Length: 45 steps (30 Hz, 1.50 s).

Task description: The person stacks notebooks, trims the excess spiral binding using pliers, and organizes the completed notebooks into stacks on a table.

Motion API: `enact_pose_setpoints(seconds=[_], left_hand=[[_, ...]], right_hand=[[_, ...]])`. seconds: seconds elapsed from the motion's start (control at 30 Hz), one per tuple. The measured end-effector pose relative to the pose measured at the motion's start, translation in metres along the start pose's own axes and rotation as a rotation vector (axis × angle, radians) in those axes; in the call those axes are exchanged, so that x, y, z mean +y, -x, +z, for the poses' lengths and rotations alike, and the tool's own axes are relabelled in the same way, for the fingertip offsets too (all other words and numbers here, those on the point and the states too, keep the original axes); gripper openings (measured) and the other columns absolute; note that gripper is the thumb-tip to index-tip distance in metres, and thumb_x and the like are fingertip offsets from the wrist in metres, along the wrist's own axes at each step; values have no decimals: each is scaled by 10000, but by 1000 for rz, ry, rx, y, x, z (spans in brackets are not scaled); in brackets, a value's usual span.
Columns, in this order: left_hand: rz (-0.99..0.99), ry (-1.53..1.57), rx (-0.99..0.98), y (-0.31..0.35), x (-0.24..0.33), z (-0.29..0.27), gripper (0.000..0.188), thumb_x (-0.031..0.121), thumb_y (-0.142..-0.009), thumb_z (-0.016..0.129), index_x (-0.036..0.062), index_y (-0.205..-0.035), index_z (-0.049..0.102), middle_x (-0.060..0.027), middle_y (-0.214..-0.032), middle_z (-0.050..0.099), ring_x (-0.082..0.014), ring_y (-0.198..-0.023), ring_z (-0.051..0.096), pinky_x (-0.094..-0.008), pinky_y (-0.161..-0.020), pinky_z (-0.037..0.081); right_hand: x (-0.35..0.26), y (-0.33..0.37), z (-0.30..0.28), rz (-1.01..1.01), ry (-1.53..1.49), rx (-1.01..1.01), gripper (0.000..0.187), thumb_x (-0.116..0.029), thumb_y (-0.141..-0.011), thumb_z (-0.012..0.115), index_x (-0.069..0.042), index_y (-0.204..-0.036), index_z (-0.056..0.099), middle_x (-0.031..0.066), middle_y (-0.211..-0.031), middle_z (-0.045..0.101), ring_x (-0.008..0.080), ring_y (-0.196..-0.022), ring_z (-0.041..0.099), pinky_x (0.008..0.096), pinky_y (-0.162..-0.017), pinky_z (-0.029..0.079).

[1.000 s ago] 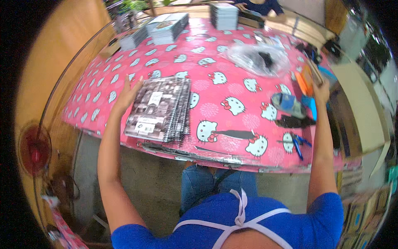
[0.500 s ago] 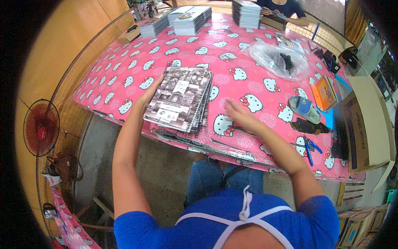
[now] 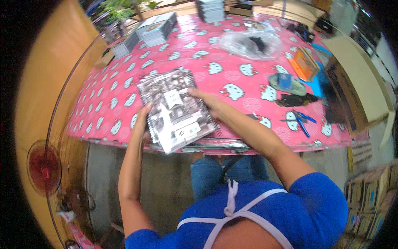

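Note:
A stack of spiral notebooks (image 3: 176,112) with glossy black-and-white photo covers lies between my hands, close to the front edge of the table. My left hand (image 3: 145,118) is closed round the stack's left side, its thumb on the edge of the cover. On the opposite side my right hand (image 3: 205,99) grips the stack, thumb over the top cover and the other fingers mostly hidden. The notebooks are slightly fanned, and several lower ones stick out at the upper left. Motion blurs the covers a little.
A pink patterned cloth covers the table (image 3: 199,76). Piles of notebooks (image 3: 157,31) stand at the far side. A clear plastic bag (image 3: 248,43) lies beyond my right hand. Blue-handled pliers (image 3: 304,124), an orange holder (image 3: 304,64) and a cardboard box (image 3: 360,79) are at the right.
My right hand has moved left from the tabletop onto the notebooks. The stack has turned counterclockwise and sits nearer the front edge. The view has shifted, and the person across the table is out of sight.

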<state>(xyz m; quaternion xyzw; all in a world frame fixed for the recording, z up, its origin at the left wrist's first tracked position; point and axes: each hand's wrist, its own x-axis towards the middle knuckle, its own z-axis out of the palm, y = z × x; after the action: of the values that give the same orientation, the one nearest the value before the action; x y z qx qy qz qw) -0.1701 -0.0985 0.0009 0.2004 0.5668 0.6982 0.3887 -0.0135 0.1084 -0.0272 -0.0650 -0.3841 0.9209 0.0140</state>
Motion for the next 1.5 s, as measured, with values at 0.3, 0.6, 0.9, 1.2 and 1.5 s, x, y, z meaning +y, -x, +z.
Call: enact_pose_setpoints(seconds=[0.3, 0.6, 0.9, 1.2, 1.5], left_hand=[[645, -428, -277, 9, 4, 82, 1227, 359, -552, 783, 44, -1469, 30, -168, -1414, 299, -287, -1271, 373, -409, -1046, 320], [340, -206, -1208, -14, -15, 222, 565, 194, -657, 747, -18, -1148, 564, -119, -1090, 630, -216, -1010, 583, -362, -878, 464], [17, -54, -1697, -80, -93, 294, 844, 28, -495, 850, -8, -1258, 491, -98, -1170, 598, -211, -1086, 550, -363, -955, 429], [204, 53, -1429, -80, -91, 300, 825, 174, -512, 820, -37, -1238, 489, -93, -1187, 569, -186, -1103, 513, -355, -942, 410], [-3, -115, -1654, -108, -83, 297, 973, 211, -454, 927, -50, -1265, 459, -115, -1209, 555, -191, -1100, 512, -335, -955, 399]], right_hand=[[-19, 97, -17, -446, 61, 35, 928, -233, -653, 733, -52, -1400, 213, 142, -1241, 491, 256, -1104, 532, 379, -911, 462], [6, 284, 37, -978, 733, 1032, 1188, -342, -549, 798, 19, -1422, 77, 186, -1322, 332, 298, -1227, 370, 399, -1061, 272], [47, 315, 11, -1062, 911, 1174, 1446, -451, -503, 870, 10, -1426, -143, 221, -1449, 193, 321, -1331, 279, 417, -1102, 202], [20, 284, 23, -1389, 724, 1097, 1468, -495, -512, 873, 3, -1418, -169, 234, -1463, 159, 343, -1347, 238, 442, -1100, 181], [44, 310, -6, -686, 1201, 1166, 1567, -492, -447, 899, 18, -1384, -250, 259, -1486, 27, 360, -1381, 136, 436, -1118, 64]])
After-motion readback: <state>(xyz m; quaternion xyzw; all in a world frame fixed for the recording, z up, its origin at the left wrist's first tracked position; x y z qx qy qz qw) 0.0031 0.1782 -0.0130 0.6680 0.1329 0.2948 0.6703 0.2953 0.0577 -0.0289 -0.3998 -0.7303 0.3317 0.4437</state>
